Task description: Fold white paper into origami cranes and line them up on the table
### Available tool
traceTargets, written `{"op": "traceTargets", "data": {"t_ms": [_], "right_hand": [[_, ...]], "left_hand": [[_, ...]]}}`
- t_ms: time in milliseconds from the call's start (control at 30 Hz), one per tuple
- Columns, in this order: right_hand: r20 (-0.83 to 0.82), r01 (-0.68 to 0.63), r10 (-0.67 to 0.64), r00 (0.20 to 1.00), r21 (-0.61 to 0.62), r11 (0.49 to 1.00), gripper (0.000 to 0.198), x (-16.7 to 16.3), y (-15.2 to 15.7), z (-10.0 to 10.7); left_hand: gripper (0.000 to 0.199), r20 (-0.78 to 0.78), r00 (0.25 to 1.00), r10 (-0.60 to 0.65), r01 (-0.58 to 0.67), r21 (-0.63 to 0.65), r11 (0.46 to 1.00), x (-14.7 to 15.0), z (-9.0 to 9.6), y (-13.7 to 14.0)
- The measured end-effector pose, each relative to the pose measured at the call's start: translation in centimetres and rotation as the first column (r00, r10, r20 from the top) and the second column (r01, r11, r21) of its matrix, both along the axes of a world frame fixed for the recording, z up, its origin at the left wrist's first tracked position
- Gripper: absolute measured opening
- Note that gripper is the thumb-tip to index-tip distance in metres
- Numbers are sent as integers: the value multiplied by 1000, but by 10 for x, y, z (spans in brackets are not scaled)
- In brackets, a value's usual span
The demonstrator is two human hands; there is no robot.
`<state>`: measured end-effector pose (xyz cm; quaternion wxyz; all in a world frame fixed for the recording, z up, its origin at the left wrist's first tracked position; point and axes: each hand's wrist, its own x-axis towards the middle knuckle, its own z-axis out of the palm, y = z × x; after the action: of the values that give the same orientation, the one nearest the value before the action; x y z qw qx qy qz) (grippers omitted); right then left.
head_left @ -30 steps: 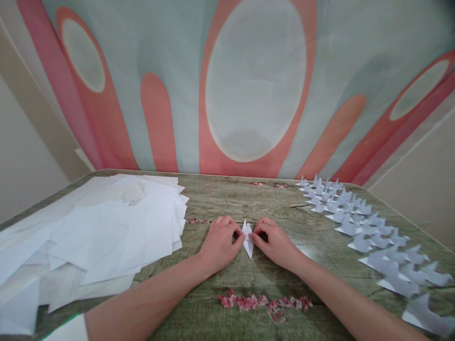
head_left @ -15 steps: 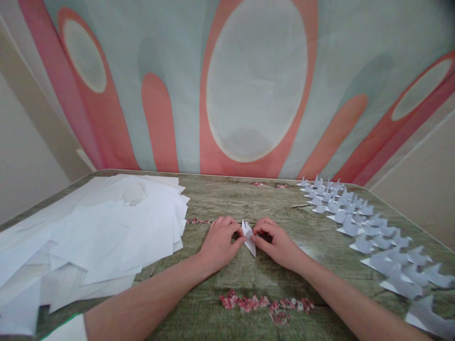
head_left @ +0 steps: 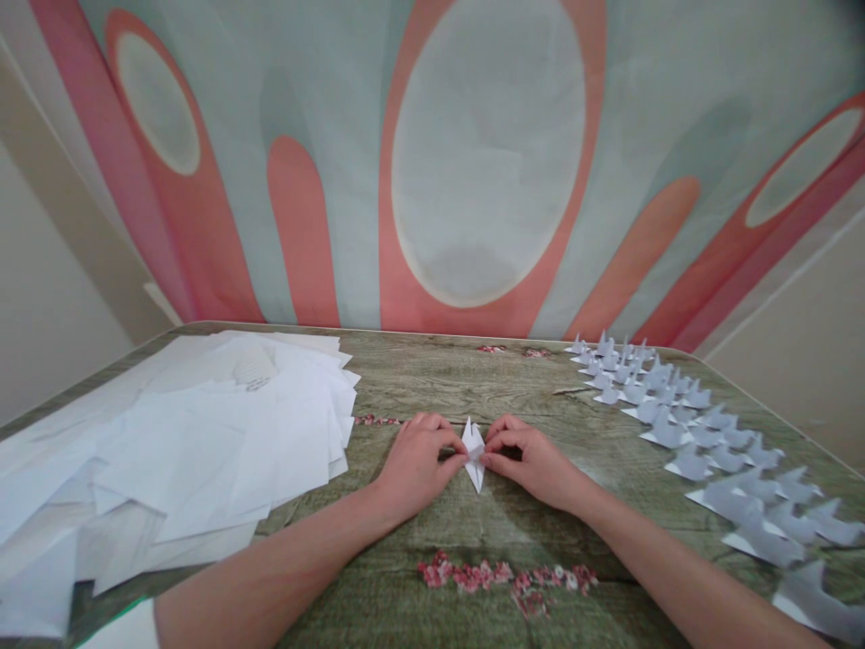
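Note:
A small white folded paper piece point(head_left: 474, 453), shaped like a slim diamond with a split upper point, is between my two hands over the middle of the table. My left hand point(head_left: 420, 457) pinches its left edge between thumb and fingers. On the opposite edge, my right hand point(head_left: 531, 458) has thumb and fingertips closed in the same way. Both hands are low, close to the wood-patterned tabletop point(head_left: 432, 379).
Loose white paper sheets point(head_left: 223, 451) lie in a spread pile on the left. Along the right side stand rows of several folded paper birds point(head_left: 689, 461). A painted backdrop point(head_left: 487, 162) rises behind the table. Pink flower prints point(head_left: 466, 573) mark the tabletop nearer me.
The folded paper has turned slightly between my fingers. It now points straighter away from me, and its lower tip has swung left. Both hands keep their pinch.

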<state>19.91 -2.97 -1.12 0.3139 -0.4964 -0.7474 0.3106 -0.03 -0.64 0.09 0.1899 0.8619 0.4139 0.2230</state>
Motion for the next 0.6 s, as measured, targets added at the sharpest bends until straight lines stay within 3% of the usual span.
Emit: {"op": "traceTargets", "data": {"t_ms": [167, 433, 600], "right_hand": [[60, 38, -40, 997, 44, 998, 16, -3, 1, -3], [158, 100, -120, 980, 130, 986, 17, -11, 1, -7], [138, 66, -83, 987, 124, 990, 10, -9, -1, -3]], "left_hand": [[16, 1, 1000, 26, -26, 5, 1000, 1, 0, 0], [15, 17, 997, 78, -79, 13, 997, 6, -3, 1], [12, 59, 996, 60, -60, -4, 998, 4, -5, 3]]}}
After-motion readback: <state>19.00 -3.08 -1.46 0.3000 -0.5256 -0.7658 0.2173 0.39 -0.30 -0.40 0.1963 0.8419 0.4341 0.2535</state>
